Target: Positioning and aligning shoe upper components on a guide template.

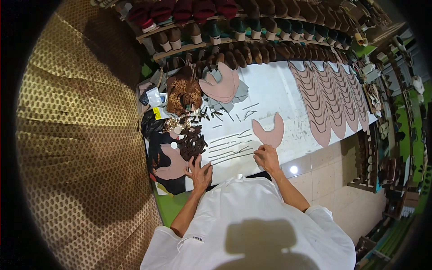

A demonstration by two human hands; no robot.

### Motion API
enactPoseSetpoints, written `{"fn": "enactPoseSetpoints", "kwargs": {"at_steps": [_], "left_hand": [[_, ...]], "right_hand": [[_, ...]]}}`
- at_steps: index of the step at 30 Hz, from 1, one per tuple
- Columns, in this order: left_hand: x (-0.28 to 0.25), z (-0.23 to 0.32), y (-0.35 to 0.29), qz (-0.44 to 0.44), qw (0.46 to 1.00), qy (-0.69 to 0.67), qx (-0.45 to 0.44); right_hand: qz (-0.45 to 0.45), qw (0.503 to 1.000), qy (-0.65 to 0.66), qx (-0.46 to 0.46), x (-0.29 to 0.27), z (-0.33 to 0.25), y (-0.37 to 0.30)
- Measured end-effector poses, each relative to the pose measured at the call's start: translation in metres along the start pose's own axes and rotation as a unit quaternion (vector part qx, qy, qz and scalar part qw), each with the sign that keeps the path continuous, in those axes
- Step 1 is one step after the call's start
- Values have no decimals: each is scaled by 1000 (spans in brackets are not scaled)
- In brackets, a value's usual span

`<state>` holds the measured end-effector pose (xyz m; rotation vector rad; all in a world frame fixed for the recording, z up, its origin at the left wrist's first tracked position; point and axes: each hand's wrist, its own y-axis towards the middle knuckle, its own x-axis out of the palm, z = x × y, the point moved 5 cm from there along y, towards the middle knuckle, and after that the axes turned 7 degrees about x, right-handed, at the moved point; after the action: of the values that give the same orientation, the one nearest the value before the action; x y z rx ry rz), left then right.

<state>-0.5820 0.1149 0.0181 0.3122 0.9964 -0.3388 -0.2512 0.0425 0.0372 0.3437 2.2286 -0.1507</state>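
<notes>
A thin dark strip [231, 158] lies stretched along the near edge of the white tabletop, between my hands. Its right end meets the pinched fingertips of my right hand [268, 159]. My left hand [200, 174] is spread at the other end, thumb close to the strip and fingertips beside a heap of short dark brown pieces [193, 143]. Whether the thumb touches the strip is too small to tell. Farther back, several similar strips [225, 142] lie in rough rows. Just beyond my right hand is a pink U-shaped shoe-upper piece [272, 133].
Rows of overlapping pink pieces [317, 103] cover the table's right part. Stacked pink and grey pieces [222, 85], leopard-print material [183, 92] and another pink piece [171, 165] lie left. Shoe racks [252, 36] line the back; a gold patterned curtain [85, 135] hangs left.
</notes>
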Motion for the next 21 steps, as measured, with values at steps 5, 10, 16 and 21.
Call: {"fn": "enactPoseSetpoints", "kwargs": {"at_steps": [5, 10, 16, 21], "left_hand": [[2, 3, 2, -2, 1000, 6, 5], [2, 6, 1, 16, 998, 23, 55], [5, 5, 2, 6, 995, 57, 84], [4, 9, 3, 18, 991, 76, 110]], "right_hand": [[-16, 1000, 8, 21, 0, 2, 2], [-9, 1000, -19, -8, 1, 3, 4], [-12, 999, -40, -26, 4, 5, 5], [-22, 998, -49, -32, 1, 6, 5]]}}
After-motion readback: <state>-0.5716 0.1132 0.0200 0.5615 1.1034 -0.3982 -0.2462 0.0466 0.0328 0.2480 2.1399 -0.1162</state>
